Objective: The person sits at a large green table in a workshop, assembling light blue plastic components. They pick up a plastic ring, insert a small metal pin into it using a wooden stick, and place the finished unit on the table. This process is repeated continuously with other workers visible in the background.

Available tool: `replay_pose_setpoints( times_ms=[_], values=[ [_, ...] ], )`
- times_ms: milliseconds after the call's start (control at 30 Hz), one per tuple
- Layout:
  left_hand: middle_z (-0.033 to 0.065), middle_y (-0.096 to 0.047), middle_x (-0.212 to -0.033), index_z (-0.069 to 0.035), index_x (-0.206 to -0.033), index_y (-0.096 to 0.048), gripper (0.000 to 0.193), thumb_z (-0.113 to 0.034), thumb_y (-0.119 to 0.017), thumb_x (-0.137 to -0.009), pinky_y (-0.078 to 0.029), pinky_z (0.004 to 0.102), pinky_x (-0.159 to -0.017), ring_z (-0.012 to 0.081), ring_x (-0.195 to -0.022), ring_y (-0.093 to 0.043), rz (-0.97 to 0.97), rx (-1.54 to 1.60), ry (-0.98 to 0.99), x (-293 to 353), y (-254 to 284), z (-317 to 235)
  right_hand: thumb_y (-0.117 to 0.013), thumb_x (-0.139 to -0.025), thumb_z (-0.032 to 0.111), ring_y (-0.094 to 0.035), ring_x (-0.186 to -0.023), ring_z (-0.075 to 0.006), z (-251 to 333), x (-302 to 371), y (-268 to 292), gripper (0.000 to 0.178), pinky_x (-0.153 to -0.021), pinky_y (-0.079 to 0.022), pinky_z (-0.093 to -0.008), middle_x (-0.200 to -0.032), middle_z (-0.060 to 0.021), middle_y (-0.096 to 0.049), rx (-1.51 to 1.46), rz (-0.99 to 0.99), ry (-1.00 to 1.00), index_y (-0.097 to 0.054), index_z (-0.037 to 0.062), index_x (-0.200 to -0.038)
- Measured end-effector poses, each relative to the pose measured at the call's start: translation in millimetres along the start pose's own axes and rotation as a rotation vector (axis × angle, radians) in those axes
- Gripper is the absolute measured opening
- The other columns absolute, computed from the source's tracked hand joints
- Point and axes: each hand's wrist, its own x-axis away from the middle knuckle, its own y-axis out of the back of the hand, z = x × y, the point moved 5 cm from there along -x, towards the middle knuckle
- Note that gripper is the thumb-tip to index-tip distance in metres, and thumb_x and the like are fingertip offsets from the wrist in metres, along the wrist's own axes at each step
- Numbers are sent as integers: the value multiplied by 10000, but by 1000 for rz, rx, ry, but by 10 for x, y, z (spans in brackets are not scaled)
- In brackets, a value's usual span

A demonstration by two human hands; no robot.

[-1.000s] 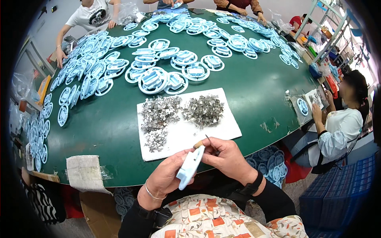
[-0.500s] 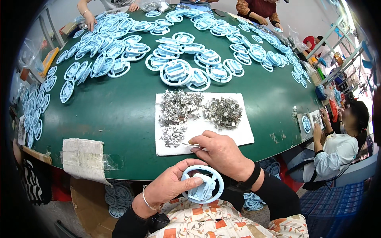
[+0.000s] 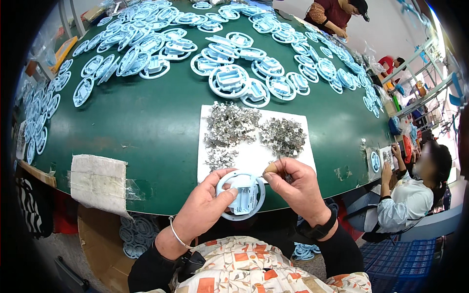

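Observation:
My left hand (image 3: 207, 202) is closed on the rim of a light blue plastic wheel (image 3: 251, 211), thumb across its front. The wheel is tilted up over the table's near edge, its boxy centre facing me. Close to its upper right rim, my right hand (image 3: 299, 188) is pinched on a thin metal tool (image 3: 280, 162), mostly hidden by the fingers. Beyond both hands lies a white board (image 3: 249, 155) bearing heaps of small silvery metal clips (image 3: 229, 124), with a darker heap (image 3: 283, 136) at the right.
Many blue wheels (image 3: 229, 80) cover the far part of the green table (image 3: 146, 117). A whitish cloth pad (image 3: 97, 183) lies at the near left edge. Below, a cardboard box (image 3: 100, 244) stands beside more wheels. A co-worker (image 3: 422, 185) sits at the right; another person (image 3: 332, 17) works across the table.
My right hand has left the clips on the board and come to the wheel's right side. My left hand has lifted the wheel up and away from my body. The whole view has shifted slightly.

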Motion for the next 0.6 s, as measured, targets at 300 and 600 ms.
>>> replay_pose_setpoints(
  times_ms=[300,600],
  values=[
    [29,-672,-1060,18,-1428,-526,388,-168,-521,-1087,-522,215,-717,45,-839,-606,4,-271,-1,-345,-179,124,-730,-879,3,-638,-645,-138,-146,152,-36,87,-571,-504,-266,-828,-76,-657,169,-78,235,-693,-3,-957],
    [55,-669,-1122,35,-1444,-505,395,-161,-461,-1104,-584,226,-707,67,-852,-642,2,-266,23,-374,-199,194,-733,-805,-10,-668,-670,-253,-174,197,-118,165,-581,-539,-339,-819,-89,-654,384,-162,325,-674,37,-952]
  ],
)
